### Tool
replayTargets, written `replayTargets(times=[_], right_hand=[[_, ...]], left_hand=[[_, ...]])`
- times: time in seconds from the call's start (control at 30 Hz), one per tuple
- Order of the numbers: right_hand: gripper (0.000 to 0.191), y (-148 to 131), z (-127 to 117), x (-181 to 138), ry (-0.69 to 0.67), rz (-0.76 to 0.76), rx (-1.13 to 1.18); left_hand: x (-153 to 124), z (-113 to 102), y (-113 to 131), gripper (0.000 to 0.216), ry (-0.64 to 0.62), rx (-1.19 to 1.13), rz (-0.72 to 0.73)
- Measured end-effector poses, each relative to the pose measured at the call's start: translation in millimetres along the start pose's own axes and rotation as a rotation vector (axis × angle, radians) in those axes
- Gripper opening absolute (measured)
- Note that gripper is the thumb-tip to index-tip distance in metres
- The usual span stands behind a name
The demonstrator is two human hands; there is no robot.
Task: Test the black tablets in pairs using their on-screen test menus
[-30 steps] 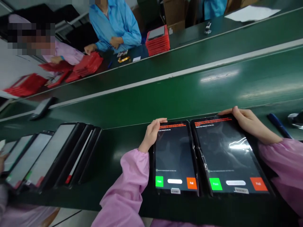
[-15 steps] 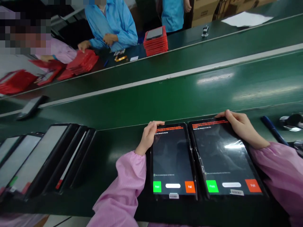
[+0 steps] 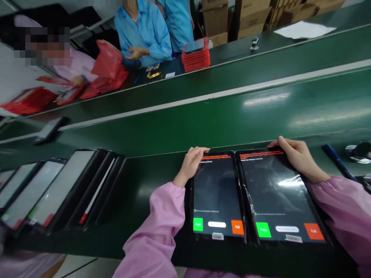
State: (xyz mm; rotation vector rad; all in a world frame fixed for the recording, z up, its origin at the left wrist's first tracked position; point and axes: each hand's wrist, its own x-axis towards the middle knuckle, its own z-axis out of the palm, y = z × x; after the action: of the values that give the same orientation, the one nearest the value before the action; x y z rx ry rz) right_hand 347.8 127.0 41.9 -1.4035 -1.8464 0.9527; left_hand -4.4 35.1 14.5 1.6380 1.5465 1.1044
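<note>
Two tablets lie side by side at the front of the green bench, screens lit with red and white text at the top and green and red "Fail" buttons below. My left hand (image 3: 191,164) is closed on the upper left corner of the left tablet (image 3: 217,189), fingers along its top edge. At the upper right corner of the right tablet (image 3: 269,193), my right hand (image 3: 300,156) is closed, its fingertips partly hidden at the top edge. Each tablet carries a small white barcode label near its bottom.
Several tablets (image 3: 66,177) lean in an overlapping row on the left. A dark blue pen (image 3: 339,162) and metal round objects (image 3: 359,151) lie at the right. Across the bench, people in blue and pink handle red sleeves (image 3: 108,67) near a red stack (image 3: 195,58). Cardboard boxes (image 3: 252,17) stand behind.
The view has shifted slightly, so the bench things appear further right. Both hands stay at the tablets' corners. Across the bench, a red sleeve has been lifted by the person in pink.
</note>
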Motion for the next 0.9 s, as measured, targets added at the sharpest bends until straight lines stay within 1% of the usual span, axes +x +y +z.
replayTargets(times=[0.07, 0.17, 0.23, 0.3, 0.37, 0.4, 0.43, 0.47, 0.5, 0.57, 0.63, 0.7, 0.8, 0.83, 0.9], right_hand=[[0.082, -1.4, 0.6, 0.4, 0.039, -0.045, -0.021], [0.074, -6.8, -2.3, -6.8, 0.158, -0.149, -0.071], [0.062, -13.5, -6.9, -22.3, 0.238, -0.232, -0.106], [0.043, -21.2, -11.6, -47.4, 0.257, -0.315, -0.125], [0.021, -28.0, -14.0, -78.2, 0.170, -0.472, -0.150], [0.014, -30.6, -14.0, -93.8, 0.107, -0.569, -0.173], [0.014, -32.6, -13.2, -108.3, 0.041, -0.662, -0.202], [0.018, -34.1, -11.6, -121.3, -0.018, -0.735, -0.230], [0.021, -35.3, -9.6, -132.5, -0.068, -0.772, -0.254], [0.022, -37.6, -4.8, -149.0, -0.159, -0.777, -0.279], [0.021, -40.2, 0.5, -159.2, -0.232, -0.768, -0.290], [0.018, -43.0, 5.6, -165.5, -0.266, -0.776, -0.352], [0.025, -46.6, 9.1, -171.5, -0.251, -0.813, -0.475], [0.026, -47.9, 8.4, -173.0, -0.244, -0.817, -0.484], [0.025, -51.1, 4.8, -175.5, -0.218, -0.786, -0.432]], left_hand=[[3.2, 2.4, -0.2, 0.067, 0.008, -0.003, 0.000], [-2.2, 1.7, 1.8, 0.060, 0.087, -0.032, -0.012], [-21.0, -2.0, 5.1, 0.052, 0.159, -0.055, -0.041], [-54.7, -6.4, 9.1, 0.045, 0.206, -0.071, -0.089], [-98.6, -9.8, 13.0, 0.043, 0.214, -0.097, -0.169], [-121.3, -10.7, 14.9, 0.044, 0.205, -0.130, -0.236], [-142.8, -11.1, 16.7, 0.047, 0.193, -0.166, -0.302], [-162.0, -10.8, 18.4, 0.049, 0.178, -0.196, -0.359], [-178.1, -9.7, 20.1, 0.052, 0.166, -0.219, -0.407], [-199.8, -5.8, 22.8, 0.055, 0.155, -0.237, -0.462], [-209.1, -0.8, 24.0, 0.058, 0.161, -0.245, -0.476], [-210.7, 3.3, 23.4, 0.058, 0.183, -0.262, -0.468], [-209.1, 5.8, 21.0, 0.053, 0.228, -0.293, -0.449], [-208.8, 5.8, 20.4, 0.052, 0.242, -0.300, -0.449], [-208.6, 4.8, 20.2, 0.051, 0.253, -0.312, -0.454]])
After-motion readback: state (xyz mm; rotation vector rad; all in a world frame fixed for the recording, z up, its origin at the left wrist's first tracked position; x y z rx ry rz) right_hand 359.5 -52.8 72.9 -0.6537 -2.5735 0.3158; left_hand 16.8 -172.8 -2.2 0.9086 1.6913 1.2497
